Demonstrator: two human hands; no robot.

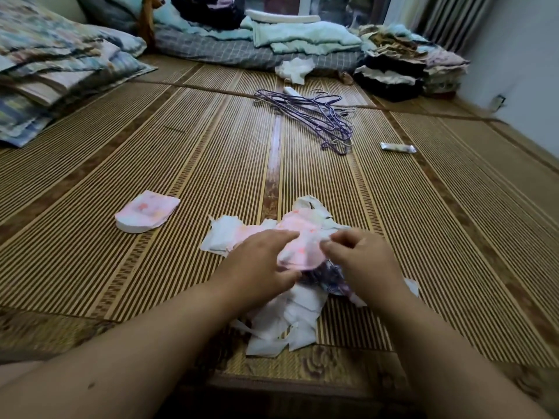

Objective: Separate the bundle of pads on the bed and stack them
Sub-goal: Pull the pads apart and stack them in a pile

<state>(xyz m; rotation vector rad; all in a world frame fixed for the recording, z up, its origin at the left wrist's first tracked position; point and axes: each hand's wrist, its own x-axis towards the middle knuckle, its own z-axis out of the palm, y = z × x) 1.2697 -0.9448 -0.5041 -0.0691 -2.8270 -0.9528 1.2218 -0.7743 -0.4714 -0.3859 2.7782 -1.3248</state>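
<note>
A loose heap of white and pink pads (284, 316) lies on the bamboo mat (121, 267) in front of me. Both hands grip one pink patterned pad (302, 249) lifted over the heap. My left hand (260, 267) holds its left edge, thumb underneath. My right hand (360, 261) pinches its right edge. A small stack of pink pads (146, 214) sits apart on the mat to the left. A purple patterned piece shows partly under the held pad.
Purple wire hangers (314, 119) lie farther up the mat, with a small silver wrapper (397, 148) to their right. Folded bedding (45, 77) is piled at the left, folded clothes (405, 68) at the back right, and a wall at the right.
</note>
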